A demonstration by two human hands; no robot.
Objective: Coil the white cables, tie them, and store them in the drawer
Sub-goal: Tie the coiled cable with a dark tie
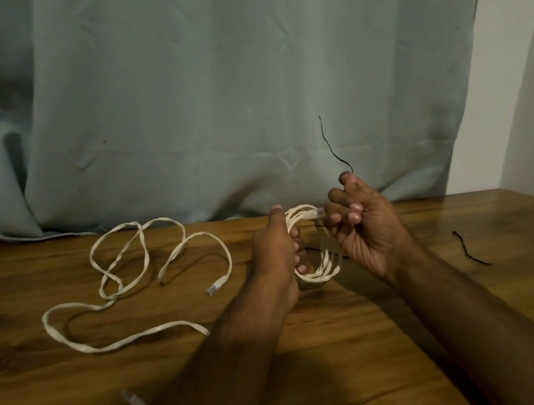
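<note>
Loose white cable (139, 284) sprawls left; black thread (470, 250) lies right.

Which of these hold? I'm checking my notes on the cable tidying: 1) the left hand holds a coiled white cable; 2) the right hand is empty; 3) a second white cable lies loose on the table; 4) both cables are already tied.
1) True: the left hand grips the coiled white cable.
2) False: the right hand pinches a thin black string.
3) True: the loose white cable sprawls on the wooden table.
4) False: the loose one is uncoiled; another black string lies unused.
</note>
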